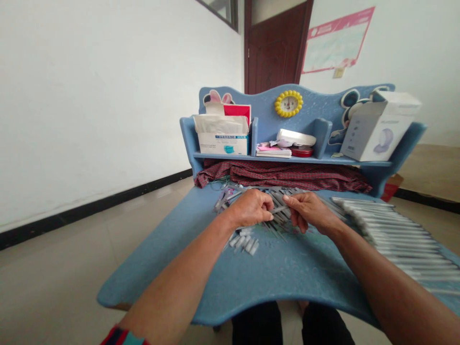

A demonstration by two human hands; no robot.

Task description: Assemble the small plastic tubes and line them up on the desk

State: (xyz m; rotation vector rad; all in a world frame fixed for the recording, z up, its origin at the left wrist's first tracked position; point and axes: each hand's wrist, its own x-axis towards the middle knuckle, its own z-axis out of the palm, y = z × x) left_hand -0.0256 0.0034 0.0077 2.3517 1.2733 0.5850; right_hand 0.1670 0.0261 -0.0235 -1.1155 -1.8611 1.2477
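Observation:
My left hand (253, 208) and my right hand (308, 210) meet over the middle of the blue desk, fingers closed. A slim grey, pen-like stick (279, 209) spans the gap, one end pinched in each hand. Beneath and behind the hands lies a loose pile of thin grey sticks (278, 224), partly hidden by them. Several short whitish, cap-like pieces (247, 243) lie below my left hand. Right of my right hand, many long whitish, pen-like tubes (395, 235) are laid side by side in a slanting row; blur hides their details.
The blue desk (230, 282) has a curved front edge close to my legs. A folded checked cloth (287, 176) lies along the back under a shelf. On the shelf stand a mask box (223, 143), papers (273, 152), a red round tin (302, 152) and a white box (375, 129).

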